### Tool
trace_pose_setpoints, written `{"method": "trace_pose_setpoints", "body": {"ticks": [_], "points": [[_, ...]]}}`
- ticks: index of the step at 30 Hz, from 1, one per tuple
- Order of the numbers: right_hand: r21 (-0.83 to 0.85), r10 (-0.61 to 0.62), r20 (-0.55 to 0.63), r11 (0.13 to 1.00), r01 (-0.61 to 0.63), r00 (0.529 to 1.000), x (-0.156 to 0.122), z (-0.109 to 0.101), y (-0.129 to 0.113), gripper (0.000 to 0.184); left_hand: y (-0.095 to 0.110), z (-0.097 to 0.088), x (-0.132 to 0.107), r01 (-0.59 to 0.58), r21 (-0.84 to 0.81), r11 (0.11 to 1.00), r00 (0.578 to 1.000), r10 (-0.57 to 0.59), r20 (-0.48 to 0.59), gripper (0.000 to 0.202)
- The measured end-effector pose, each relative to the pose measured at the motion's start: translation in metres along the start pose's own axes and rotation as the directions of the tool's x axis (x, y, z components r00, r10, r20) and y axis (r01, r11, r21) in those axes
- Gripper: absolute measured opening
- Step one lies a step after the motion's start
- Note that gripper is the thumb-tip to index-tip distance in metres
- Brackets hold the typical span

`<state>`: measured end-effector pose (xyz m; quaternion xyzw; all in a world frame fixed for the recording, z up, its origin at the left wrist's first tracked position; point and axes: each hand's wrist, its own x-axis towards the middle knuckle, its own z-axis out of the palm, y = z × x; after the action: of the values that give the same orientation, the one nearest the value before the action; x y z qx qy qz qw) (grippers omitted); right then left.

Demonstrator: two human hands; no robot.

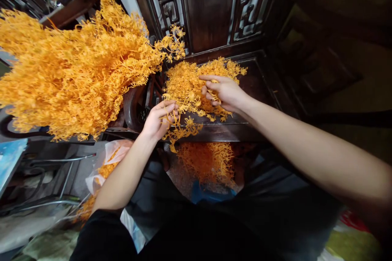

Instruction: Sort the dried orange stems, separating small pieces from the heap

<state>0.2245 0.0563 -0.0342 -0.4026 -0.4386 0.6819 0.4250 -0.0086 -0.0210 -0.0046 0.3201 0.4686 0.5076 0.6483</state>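
Note:
My left hand point(159, 120) is closed around thin orange sprigs point(180, 128) that hang over the front edge of a dark wooden seat point(254, 79). My right hand point(222, 91) rests on a loose pile of the same orange dried branches point(186, 83) lying on that seat, fingers curled into the strands. A very large bunch of orange branches point(70, 65) fills the left side, higher than both hands.
A carved dark wooden backrest point(211, 4) rises behind the seat. More orange branches point(208, 163) lie on the floor below, with a plastic bag of them point(107, 163) at lower left. Metal tubing point(58, 179) stands at the left.

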Motion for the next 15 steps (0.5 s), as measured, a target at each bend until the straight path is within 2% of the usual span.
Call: {"method": "trace_pose_setpoints", "body": {"ticks": [2,4,6,8,10,11,13,15], "points": [[-0.126,-0.079,0.093,0.988,0.091,0.992,-0.009,0.003,-0.001,0.046,0.001,0.004,-0.001,0.005,-0.024,1.000,1.000,-0.005,-0.013,0.023],[-0.311,-0.134,0.199,0.931,0.192,0.971,-0.018,0.006,-0.001,0.054,0.003,0.007,-0.002,0.005,-0.051,0.999,1.000,-0.006,-0.023,0.022],[-0.505,-0.171,0.279,0.811,0.296,0.945,-0.026,0.009,-0.001,0.053,0.004,0.009,-0.003,0.004,-0.073,0.997,0.999,-0.006,-0.034,0.022],[-0.666,-0.188,0.323,0.651,0.364,0.928,-0.030,0.011,-0.002,0.041,0.003,0.010,-0.005,0.003,-0.080,0.997,0.999,-0.007,-0.053,0.022],[-0.775,-0.222,0.285,0.519,0.360,0.933,-0.029,0.011,-0.004,0.031,0.001,0.011,-0.008,0.018,-0.060,0.998,0.997,-0.023,-0.075,0.023],[-0.808,-0.255,0.232,0.486,0.332,0.939,-0.026,0.011,-0.005,0.028,0.000,0.011,-0.009,0.037,-0.040,0.999,0.996,-0.040,-0.080,0.024],[-0.835,-0.350,0.080,0.488,0.255,0.933,-0.017,0.010,-0.004,0.025,-0.001,0.014,-0.011,0.083,0.007,0.997,0.994,-0.083,-0.068,0.024],[-0.822,-0.420,-0.038,0.529,0.211,0.907,-0.004,0.009,-0.001,0.023,-0.001,0.017,-0.010,0.116,0.034,0.993,0.993,-0.115,-0.033,0.024]]}}
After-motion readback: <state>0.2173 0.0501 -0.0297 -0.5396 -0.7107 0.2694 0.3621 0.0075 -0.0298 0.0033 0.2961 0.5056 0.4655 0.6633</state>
